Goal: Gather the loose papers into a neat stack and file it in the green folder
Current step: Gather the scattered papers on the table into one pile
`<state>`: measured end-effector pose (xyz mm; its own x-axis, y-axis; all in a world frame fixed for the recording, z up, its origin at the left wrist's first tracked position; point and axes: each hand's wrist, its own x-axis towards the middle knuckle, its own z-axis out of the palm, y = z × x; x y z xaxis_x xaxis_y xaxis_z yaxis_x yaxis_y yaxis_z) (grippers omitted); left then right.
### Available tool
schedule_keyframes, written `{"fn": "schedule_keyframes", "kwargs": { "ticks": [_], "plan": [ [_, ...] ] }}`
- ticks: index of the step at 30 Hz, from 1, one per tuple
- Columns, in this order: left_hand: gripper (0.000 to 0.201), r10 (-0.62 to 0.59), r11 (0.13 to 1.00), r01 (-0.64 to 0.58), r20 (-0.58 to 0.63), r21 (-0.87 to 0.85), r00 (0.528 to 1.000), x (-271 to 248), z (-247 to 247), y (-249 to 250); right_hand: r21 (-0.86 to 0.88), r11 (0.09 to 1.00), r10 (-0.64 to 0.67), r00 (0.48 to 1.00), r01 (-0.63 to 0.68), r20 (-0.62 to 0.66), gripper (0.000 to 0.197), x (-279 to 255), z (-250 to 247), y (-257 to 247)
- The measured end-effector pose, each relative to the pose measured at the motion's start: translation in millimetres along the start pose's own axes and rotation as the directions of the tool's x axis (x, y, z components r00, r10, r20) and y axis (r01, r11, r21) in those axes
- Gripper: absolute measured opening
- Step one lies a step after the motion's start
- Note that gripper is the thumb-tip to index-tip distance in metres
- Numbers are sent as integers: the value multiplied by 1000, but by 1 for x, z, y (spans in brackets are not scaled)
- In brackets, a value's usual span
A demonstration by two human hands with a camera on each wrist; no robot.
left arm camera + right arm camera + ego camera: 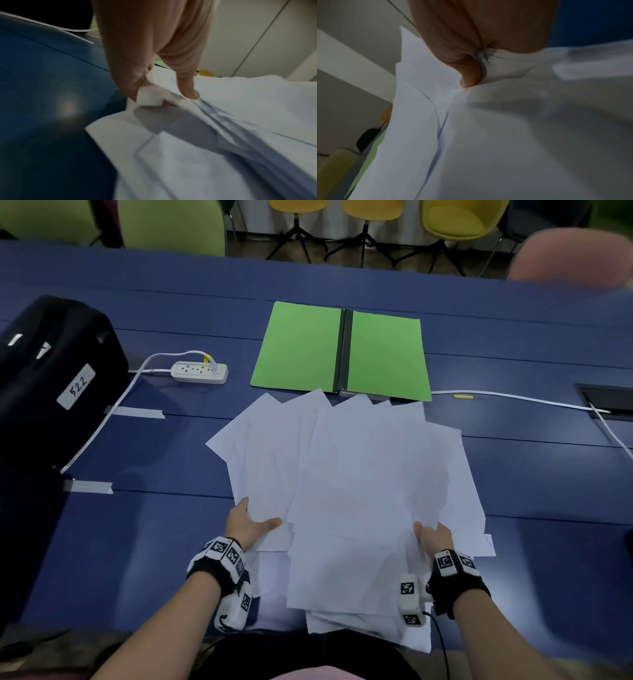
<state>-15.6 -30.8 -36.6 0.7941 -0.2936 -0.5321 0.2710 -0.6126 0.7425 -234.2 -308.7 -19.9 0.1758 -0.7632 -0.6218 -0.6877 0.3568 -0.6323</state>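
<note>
Several white papers [356, 484] lie fanned and overlapping on the blue table [137, 525] in front of me, their near ends past the table's front edge. My left hand [248, 523] pinches the papers' [223, 121] left side, thumb on top and fingers underneath, as the left wrist view shows [154, 86]. My right hand [433, 537] pinches the right side of the papers [505, 135] the same way, thumb [469, 75] pressed on top. The green folder [342, 350] lies open flat beyond the papers, a dark spine down its middle; the sheets' far corners overlap its near edge.
A black case [51, 378] with a white label stands at the left. A white power strip [199, 372] and its cable lie left of the folder. Another white cable [513, 398] runs right to a table hatch [606, 398]. Chairs stand behind the table.
</note>
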Motion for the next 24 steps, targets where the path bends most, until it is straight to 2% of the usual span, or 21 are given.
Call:
{"fn": "schedule_keyframes", "kwargs": {
  "ticks": [3,5,7,9,11,12,13,14,15,16,17,19,21,23,24],
  "plan": [
    [68,-20,999,19,27,41,999,2,18,6,-79,996,-24,988,36,154,40,-8,9,0],
    [86,-52,995,42,106,88,993,4,24,5,-60,997,-39,975,53,218,45,-8,13,2],
    [89,-64,985,24,232,172,971,1,27,8,-38,998,-48,978,57,202,44,-6,15,2],
    [81,-88,974,17,308,228,947,-1,26,13,-23,999,-37,984,41,173,42,-2,17,7],
    [57,-84,984,42,244,171,966,1,21,17,-20,1000,-19,983,23,181,38,1,16,9],
    [47,-95,993,83,145,87,985,3,17,19,-21,1000,-16,983,21,184,37,3,16,11],
    [45,-116,993,116,3,-6,993,3,13,18,-21,1000,-18,983,22,182,37,4,15,12],
    [49,-161,986,151,-154,-71,975,3,8,17,-21,999,-26,983,30,181,39,5,15,13],
    [55,-201,979,184,-290,-88,936,2,5,15,-32,998,-43,983,49,179,39,7,16,13],
    [63,-233,972,231,-380,-52,895,-1,4,15,-57,996,-63,982,74,180,38,5,19,13],
    [73,-257,962,272,-409,-22,876,-4,6,16,-88,991,-83,978,101,191,38,4,23,11],
    [93,-276,956,292,-350,-7,895,-7,14,24,-149,978,-105,964,144,245,41,-1,33,8],
    [101,-289,953,302,-295,0,911,-7,21,35,-228,954,-120,945,195,304,44,-1,38,4],
    [98,-303,951,307,-294,-34,906,-4,19,39,-265,933,-182,953,245,241,38,6,29,-2],
    [93,-308,951,304,-292,-63,905,-3,16,40,-266,934,-205,968,238,144,37,13,19,-6]
  ]
}}
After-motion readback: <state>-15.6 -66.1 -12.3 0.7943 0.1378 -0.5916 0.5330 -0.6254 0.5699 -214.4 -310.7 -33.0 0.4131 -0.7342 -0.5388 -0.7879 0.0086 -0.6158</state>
